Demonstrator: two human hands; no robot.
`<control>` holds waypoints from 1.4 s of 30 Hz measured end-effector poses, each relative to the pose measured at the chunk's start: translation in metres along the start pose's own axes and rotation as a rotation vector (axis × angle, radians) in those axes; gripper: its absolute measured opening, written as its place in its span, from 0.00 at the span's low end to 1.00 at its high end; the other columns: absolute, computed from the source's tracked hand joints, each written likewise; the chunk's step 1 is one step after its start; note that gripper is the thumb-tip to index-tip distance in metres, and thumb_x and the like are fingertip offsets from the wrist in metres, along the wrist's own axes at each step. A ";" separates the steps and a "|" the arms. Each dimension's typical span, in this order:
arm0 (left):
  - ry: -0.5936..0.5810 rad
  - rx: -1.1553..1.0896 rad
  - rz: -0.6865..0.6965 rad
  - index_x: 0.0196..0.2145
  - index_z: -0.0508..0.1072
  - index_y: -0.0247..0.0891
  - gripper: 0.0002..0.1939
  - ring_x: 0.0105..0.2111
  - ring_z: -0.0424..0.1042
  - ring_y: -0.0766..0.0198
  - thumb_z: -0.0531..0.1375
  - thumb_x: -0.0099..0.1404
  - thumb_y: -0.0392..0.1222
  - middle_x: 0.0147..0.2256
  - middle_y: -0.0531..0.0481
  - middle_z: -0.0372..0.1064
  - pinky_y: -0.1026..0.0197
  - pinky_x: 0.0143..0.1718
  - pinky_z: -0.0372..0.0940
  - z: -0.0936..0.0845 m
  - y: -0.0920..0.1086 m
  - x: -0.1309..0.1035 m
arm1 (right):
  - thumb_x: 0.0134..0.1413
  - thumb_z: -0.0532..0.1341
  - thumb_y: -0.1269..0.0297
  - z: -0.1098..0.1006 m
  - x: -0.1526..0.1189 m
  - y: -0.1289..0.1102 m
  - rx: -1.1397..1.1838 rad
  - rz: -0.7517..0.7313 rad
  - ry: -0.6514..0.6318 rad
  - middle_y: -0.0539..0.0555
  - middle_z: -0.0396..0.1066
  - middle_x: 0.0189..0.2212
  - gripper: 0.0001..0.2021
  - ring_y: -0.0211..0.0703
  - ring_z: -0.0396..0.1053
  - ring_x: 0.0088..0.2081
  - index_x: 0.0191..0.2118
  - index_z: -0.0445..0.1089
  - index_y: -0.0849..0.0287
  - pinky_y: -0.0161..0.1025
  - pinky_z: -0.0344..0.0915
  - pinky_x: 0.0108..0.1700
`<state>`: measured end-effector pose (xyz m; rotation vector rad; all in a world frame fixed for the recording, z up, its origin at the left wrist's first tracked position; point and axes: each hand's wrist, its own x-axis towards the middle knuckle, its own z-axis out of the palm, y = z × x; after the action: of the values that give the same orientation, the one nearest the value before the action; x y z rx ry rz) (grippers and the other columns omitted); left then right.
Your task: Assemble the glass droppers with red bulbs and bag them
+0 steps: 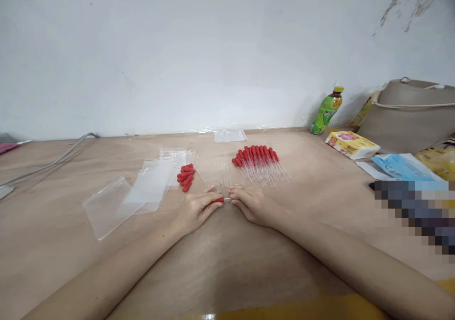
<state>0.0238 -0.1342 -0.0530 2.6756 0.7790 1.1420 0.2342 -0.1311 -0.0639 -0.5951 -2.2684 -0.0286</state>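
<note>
My left hand is closed on a red rubber bulb. My right hand pinches a clear glass tube, whose near end meets the bulb between my hands; whether it sits inside the bulb I cannot tell. Just beyond my fingers lies a row of bare glass tubes. A small pile of loose red bulbs rests to the left of them. To the right, several droppers with red bulbs on glass tubes are fanned out in a heap.
Clear zip bags overlap on the left, one bag nearest me. Another bag lies by the wall. A green bottle, a yellow box, a blue packet and a beige bag stand right. A grey cable runs left.
</note>
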 end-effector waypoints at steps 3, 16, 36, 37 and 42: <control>-0.002 -0.001 0.007 0.42 0.70 0.36 0.10 0.34 0.74 0.66 0.53 0.63 0.35 0.36 0.50 0.74 0.52 0.52 0.62 0.001 -0.001 -0.001 | 0.57 0.51 0.71 0.000 0.001 0.000 0.007 0.014 -0.018 0.57 0.72 0.36 0.06 0.40 0.69 0.41 0.38 0.64 0.62 0.40 0.66 0.46; 0.046 0.170 -0.160 0.51 0.63 0.38 0.19 0.48 0.66 0.58 0.55 0.62 0.40 0.48 0.44 0.66 0.53 0.50 0.63 -0.003 0.000 -0.001 | 0.54 0.54 0.67 -0.020 0.015 -0.006 -0.401 0.176 -0.143 0.56 0.70 0.28 0.09 0.43 0.65 0.34 0.27 0.70 0.60 0.41 0.57 0.36; -0.113 0.141 -0.207 0.38 0.72 0.38 0.10 0.40 0.68 0.61 0.53 0.62 0.40 0.43 0.45 0.67 0.59 0.40 0.66 -0.007 0.001 -0.001 | 0.47 0.54 0.52 -0.019 0.063 0.056 -0.501 1.108 -0.141 0.56 0.71 0.29 0.16 0.47 0.68 0.34 0.30 0.72 0.59 0.39 0.59 0.35; -0.116 0.138 -0.209 0.38 0.72 0.38 0.10 0.40 0.69 0.61 0.53 0.63 0.40 0.42 0.45 0.67 0.59 0.40 0.66 -0.007 0.001 -0.001 | 0.48 0.54 0.51 -0.020 0.063 0.053 -0.500 1.084 -0.141 0.55 0.72 0.29 0.17 0.47 0.68 0.34 0.29 0.72 0.58 0.39 0.59 0.35; -0.137 0.121 -0.214 0.38 0.71 0.38 0.09 0.38 0.69 0.63 0.53 0.63 0.39 0.40 0.47 0.68 0.60 0.39 0.66 -0.005 0.001 -0.001 | 0.50 0.52 0.52 -0.007 0.070 0.034 -0.405 0.971 -0.222 0.55 0.72 0.29 0.16 0.46 0.69 0.35 0.28 0.72 0.57 0.39 0.59 0.35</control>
<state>0.0207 -0.1361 -0.0494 2.6498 1.1093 0.8784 0.2128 -0.0739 -0.0158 -1.9281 -1.9480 0.0635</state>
